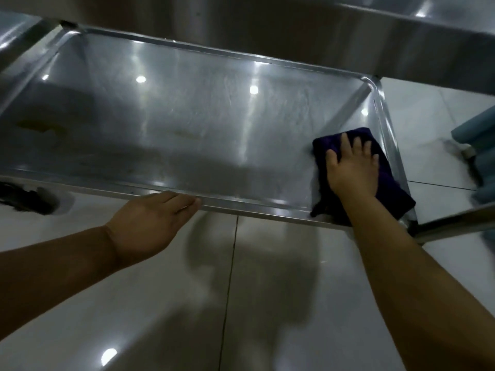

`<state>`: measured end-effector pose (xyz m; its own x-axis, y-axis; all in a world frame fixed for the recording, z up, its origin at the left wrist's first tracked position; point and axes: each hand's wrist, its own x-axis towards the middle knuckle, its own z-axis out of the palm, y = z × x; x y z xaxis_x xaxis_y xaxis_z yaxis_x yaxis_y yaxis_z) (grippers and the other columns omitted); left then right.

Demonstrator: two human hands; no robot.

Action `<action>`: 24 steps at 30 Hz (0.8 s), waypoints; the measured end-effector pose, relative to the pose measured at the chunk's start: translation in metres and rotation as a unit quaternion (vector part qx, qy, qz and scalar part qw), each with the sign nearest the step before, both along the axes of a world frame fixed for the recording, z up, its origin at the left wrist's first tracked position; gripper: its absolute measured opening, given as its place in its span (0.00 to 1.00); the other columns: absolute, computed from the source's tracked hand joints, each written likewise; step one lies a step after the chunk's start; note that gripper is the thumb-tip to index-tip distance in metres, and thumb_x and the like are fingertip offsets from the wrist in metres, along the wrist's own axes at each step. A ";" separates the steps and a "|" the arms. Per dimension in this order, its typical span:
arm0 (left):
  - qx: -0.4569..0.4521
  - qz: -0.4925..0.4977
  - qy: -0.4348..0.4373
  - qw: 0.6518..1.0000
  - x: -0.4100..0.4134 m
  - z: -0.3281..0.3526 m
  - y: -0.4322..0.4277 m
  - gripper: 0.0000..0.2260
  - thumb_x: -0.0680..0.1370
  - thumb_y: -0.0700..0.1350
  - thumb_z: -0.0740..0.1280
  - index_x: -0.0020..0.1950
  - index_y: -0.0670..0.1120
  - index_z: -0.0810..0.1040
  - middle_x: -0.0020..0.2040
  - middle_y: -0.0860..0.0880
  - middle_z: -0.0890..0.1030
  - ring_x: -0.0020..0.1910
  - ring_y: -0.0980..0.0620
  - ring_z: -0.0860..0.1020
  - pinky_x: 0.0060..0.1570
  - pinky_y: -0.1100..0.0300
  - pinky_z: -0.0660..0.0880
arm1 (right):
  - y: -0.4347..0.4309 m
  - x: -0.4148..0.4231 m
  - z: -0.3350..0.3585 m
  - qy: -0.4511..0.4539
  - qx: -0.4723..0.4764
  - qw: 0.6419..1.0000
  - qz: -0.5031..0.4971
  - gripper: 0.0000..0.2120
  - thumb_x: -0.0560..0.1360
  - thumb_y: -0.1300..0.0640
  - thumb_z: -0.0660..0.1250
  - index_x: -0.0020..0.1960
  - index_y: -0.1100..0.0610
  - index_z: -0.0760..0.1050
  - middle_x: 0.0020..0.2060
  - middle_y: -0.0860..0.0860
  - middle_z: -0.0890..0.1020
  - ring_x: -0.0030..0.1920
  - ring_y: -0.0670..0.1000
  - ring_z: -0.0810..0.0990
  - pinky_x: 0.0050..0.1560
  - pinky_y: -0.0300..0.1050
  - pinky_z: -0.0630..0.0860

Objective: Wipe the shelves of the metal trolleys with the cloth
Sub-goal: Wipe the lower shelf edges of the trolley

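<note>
On shelf, flat right hand presses cloth; relaxed left hand touches rim.

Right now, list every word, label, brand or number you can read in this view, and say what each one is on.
None: no readable text anywhere in this view.
Metal shelf: only light reflections and brownish stains, no label or number.
Dark cloth under the right hand: no tag or print visible.
Blue objects at the right edge: too blurred to show any text.
</note>
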<state>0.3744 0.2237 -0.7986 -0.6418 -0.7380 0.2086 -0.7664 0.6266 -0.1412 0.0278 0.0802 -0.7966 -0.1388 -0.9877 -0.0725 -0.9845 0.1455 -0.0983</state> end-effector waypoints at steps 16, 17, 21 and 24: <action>0.031 -0.050 -0.009 0.998 0.122 0.009 -0.003 0.20 0.76 0.39 0.52 0.58 0.36 0.79 0.52 0.38 0.82 0.45 0.39 0.82 0.41 0.48 0.80 | 0.025 0.274 -0.005 -0.026 0.058 0.933 0.355 0.28 0.83 0.43 0.46 0.79 0.49 0.43 0.78 0.54 0.47 0.77 0.54 0.42 0.75 0.51 0.37; 0.031 -0.042 0.006 0.999 0.128 0.007 -0.001 0.20 0.80 0.40 0.49 0.60 0.36 0.78 0.53 0.38 0.81 0.46 0.39 0.82 0.42 0.48 0.79 | 0.024 0.267 -0.004 -0.042 0.062 0.926 0.370 0.28 0.83 0.43 0.47 0.79 0.49 0.44 0.78 0.53 0.47 0.77 0.53 0.42 0.75 0.50 0.37; 0.021 -0.028 0.065 0.997 0.137 -0.012 0.003 0.20 0.83 0.41 0.45 0.65 0.39 0.73 0.53 0.39 0.81 0.49 0.40 0.79 0.44 0.50 0.78 | 0.008 0.216 -0.003 -0.041 0.025 0.955 0.294 0.27 0.82 0.43 0.50 0.79 0.48 0.49 0.78 0.52 0.51 0.78 0.52 0.46 0.74 0.48 0.41; -0.004 -0.040 0.059 0.997 0.143 -0.029 0.001 0.21 0.73 0.36 0.54 0.64 0.36 0.75 0.55 0.37 0.80 0.52 0.40 0.74 0.52 0.50 0.71 | 0.003 0.169 -0.001 -0.017 0.015 0.986 0.168 0.27 0.83 0.46 0.50 0.78 0.51 0.50 0.78 0.54 0.52 0.78 0.54 0.48 0.75 0.49 0.43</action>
